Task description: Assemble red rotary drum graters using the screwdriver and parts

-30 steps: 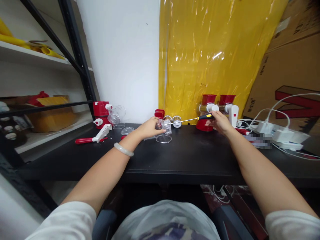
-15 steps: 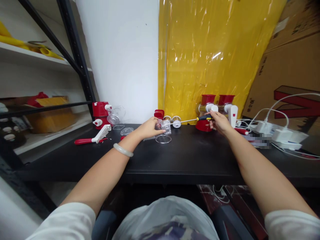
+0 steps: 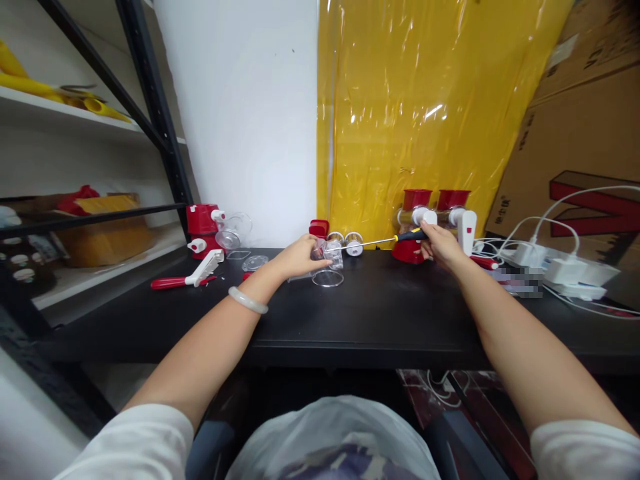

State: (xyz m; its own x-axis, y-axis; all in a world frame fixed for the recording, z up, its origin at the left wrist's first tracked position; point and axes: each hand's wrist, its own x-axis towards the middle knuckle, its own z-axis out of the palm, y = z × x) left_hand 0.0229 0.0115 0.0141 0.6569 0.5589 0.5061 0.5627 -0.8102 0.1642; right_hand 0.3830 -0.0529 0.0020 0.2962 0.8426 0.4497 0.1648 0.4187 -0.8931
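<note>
My right hand is closed round the black and yellow handle of a screwdriver. Its long metal shaft points left and its tip meets a clear plastic part. Around that clear part the fingers of my left hand are wrapped, with a white bangle on the wrist. Just below it, a clear round rim rests on the black table. Behind are a small red part and white-rimmed cylinders. Exactly where the screwdriver tip sits is too small to tell.
On the left lie a red-and-white crank handle and a red grater body, near a clear disc. Red-and-white graters stand at the back right. White chargers and cables cover the right end, before a large cardboard box.
Both hands hold the same grip and nearly the same place. The whole view has shifted very slightly; nothing else has visibly moved.
</note>
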